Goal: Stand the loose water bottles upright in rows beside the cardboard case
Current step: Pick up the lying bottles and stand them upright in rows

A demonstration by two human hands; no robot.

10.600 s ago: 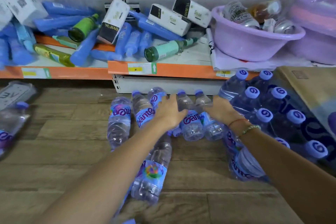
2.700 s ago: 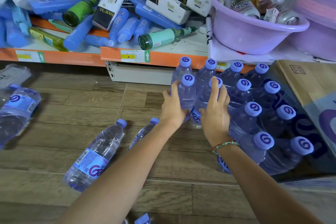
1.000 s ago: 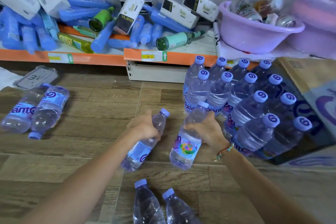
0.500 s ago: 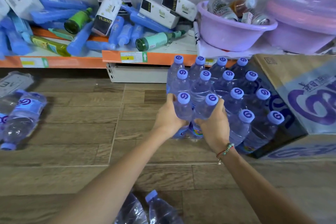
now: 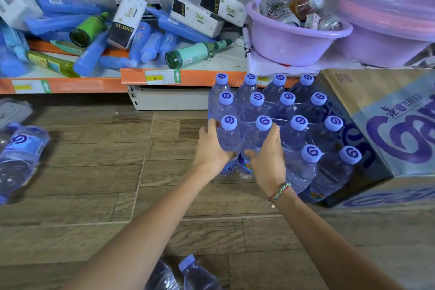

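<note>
While each hand (image 5: 213,148) (image 5: 268,155) grips one upright water bottle (image 5: 229,139) (image 5: 257,139), placement looks nearly finished; next, release and fetch the loose bottles (image 5: 188,275) near the forearms.

Open wooden floor (image 5: 98,172) lay left of the upright bottle rows (image 5: 282,115), wide enough for a hand to pass. On the right the cardboard case (image 5: 376,125) touched the rows and closed that side, while the shelf edge (image 5: 179,76) hung low just behind the back row. Loose bottles (image 5: 21,155) lay at the floor's left edge, and two bottles (image 5: 186,275) lay at its near edge between the forearms.
</note>
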